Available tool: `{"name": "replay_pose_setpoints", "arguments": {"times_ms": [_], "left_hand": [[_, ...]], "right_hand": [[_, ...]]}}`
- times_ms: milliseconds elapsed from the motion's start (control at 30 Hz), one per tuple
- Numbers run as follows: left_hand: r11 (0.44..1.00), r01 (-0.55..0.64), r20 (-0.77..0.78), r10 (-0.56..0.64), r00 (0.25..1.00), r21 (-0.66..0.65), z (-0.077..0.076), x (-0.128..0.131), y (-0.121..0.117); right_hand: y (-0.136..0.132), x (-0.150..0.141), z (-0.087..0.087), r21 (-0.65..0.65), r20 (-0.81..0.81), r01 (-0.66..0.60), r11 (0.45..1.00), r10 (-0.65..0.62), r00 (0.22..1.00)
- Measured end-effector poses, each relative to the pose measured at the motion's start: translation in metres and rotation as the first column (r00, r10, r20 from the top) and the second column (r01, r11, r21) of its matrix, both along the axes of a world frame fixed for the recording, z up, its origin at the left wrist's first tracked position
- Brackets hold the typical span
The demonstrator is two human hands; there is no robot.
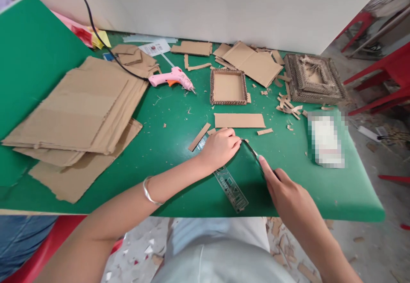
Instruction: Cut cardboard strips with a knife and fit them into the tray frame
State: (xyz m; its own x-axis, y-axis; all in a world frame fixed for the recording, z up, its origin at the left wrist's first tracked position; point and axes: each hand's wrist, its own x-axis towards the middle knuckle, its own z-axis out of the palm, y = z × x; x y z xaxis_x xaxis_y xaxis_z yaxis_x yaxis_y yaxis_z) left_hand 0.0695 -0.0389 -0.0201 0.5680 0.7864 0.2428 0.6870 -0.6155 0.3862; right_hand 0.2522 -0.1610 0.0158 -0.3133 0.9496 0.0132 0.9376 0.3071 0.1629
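Looks like mid-cut or mid-score here; left hand curled down, fingers pressed together on the upper end of the clear ruler, pinning it flat to the table; right hand pinched round a thin dark blade, maybe a craft knife, tip right at the left fingertips, about 1 o'clock from the ruler's middle; can't tell what exactly sits under the blade. Next move probably wants steady pressure on the ruler and left fingertips kept clear of the tip.

Room-wise: near table edge close below the ruler at 6 o'clock, so not much slack toward the body; open green patch off to 3 o'clock; small cardboard strip touching the left hand at 11 o'clock; flat cardboard rectangle just beyond at 12; shallow cardboard tray further out, pink glue gun at 11 o'clock; big cardboard stack way over at 9; stacked cardboard frames near the far right edge at 2.
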Motion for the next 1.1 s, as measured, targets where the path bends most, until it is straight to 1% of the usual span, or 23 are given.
{"name": "replay_pose_setpoints", "arguments": {"times_ms": [133, 233, 267, 333, 400, 467, 500, 533, 600, 667, 733, 800, 900, 1000, 1100], "left_hand": [[1.0, -0.009, 0.06, 0.01, 0.998, -0.018, 0.001, -0.002, -0.001], [0.996, -0.019, 0.195, 0.037, 0.98, -0.09, 0.013, -0.012, 0.011], [0.993, -0.025, 0.243, 0.052, 0.969, -0.114, 0.02, -0.015, 0.019], [0.985, -0.044, 0.286, 0.09, 0.954, -0.164, 0.036, -0.021, 0.041], [0.981, -0.056, 0.305, 0.112, 0.946, -0.188, 0.051, -0.022, 0.07], [0.973, -0.044, 0.287, 0.11, 0.952, -0.228, 0.06, -0.017, 0.102], [0.97, -0.036, 0.285, 0.105, 0.953, -0.239, 0.061, -0.012, 0.118], [0.969, -0.018, 0.286, 0.091, 0.954, -0.248, 0.061, -0.007, 0.132], [0.972, 0.012, 0.249, 0.048, 0.967, -0.234, 0.055, 0.003, 0.154], [0.975, 0.021, 0.197, 0.023, 0.98, -0.219, 0.046, 0.011, 0.168], [0.972, 0.026, 0.151, 0.011, 0.988, -0.236, 0.036, 0.015, 0.172], [0.966, 0.027, 0.13, 0.006, 0.991, -0.257, 0.029, 0.015, 0.17], [0.964, 0.049, 0.14, -0.012, 0.99, -0.26, 0.023, 0.012, 0.166], [0.962, 0.101, 0.147, -0.065, 0.987, -0.253, 0.022, 0.006, 0.164], [0.952, 0.152, 0.141, -0.117, 0.983, -0.267, 0.023, 0.0, 0.165]], "right_hand": [[-0.006, 0.012, 0.005, -0.011, 0.021, -0.006, 1.0, 0.006, 1.0], [-0.005, 0.029, 0.007, -0.011, 0.037, 0.022, 1.0, -0.022, 0.999], [-0.003, 0.035, 0.007, 0.003, 0.045, 0.042, 0.999, -0.042, 0.998], [0.001, 0.044, 0.005, 0.026, 0.056, 0.062, 0.998, -0.063, 0.996], [0.008, 0.047, 0.002, 0.019, 0.052, 0.039, 0.999, -0.04, 0.998], [0.014, 0.045, -0.003, 0.009, 0.037, 0.007, 1.0, -0.007, 0.999], [0.017, 0.043, -0.004, 0.01, 0.028, 0.0, 1.0, -0.001, 1.0], [0.019, 0.042, -0.006, 0.013, 0.02, -0.002, 1.0, 0.002, 1.0], [0.022, 0.039, -0.008, 0.017, 0.003, -0.003, 1.0, 0.003, 1.0], [0.023, 0.039, -0.01, 0.017, -0.01, -0.006, 1.0, 0.007, 1.0], [0.024, 0.041, -0.01, 0.008, -0.022, -0.017, 1.0, 0.017, 1.0], [0.025, 0.044, -0.009, -0.007, -0.052, -0.034, 0.999, 0.033, 0.998], [0.034, 0.051, 0.001, -0.041, -0.14, -0.073, 0.997, 0.066, 0.988], [0.06, 0.057, 0.019, -0.01, -0.243, -0.091, 0.996, 0.086, 0.966], [0.109, 0.056, 0.033, 0.066, -0.327, -0.09, 0.994, 0.107, 0.939]]}}
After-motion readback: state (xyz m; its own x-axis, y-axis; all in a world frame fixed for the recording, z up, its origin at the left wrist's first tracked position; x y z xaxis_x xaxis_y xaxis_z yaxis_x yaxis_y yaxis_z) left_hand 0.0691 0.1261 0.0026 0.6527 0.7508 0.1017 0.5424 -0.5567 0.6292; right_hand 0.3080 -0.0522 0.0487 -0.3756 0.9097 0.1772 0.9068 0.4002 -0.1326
